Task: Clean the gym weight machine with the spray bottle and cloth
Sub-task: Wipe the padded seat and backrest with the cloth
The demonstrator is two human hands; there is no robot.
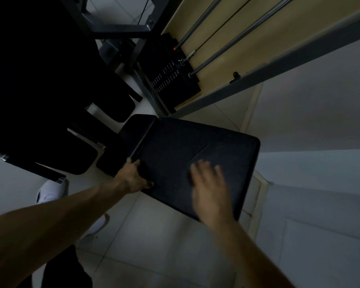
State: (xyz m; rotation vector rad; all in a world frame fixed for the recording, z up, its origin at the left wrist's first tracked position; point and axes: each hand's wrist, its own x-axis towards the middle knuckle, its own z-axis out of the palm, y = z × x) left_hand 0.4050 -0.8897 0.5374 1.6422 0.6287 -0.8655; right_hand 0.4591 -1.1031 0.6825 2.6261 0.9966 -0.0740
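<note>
Tiled floor (154,235) near seat pad (195,150) lay open. Wall (320,113) closed right side. Far: weight stack (170,77), steel frame (148,90) blocked passage. Left: dark pads (116,109) crowded gap beside seat pad.

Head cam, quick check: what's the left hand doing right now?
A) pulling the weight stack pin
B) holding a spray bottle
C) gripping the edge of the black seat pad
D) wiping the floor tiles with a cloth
C: the left hand grips the left edge of the black seat pad, and no bottle or cloth is in view.
</note>
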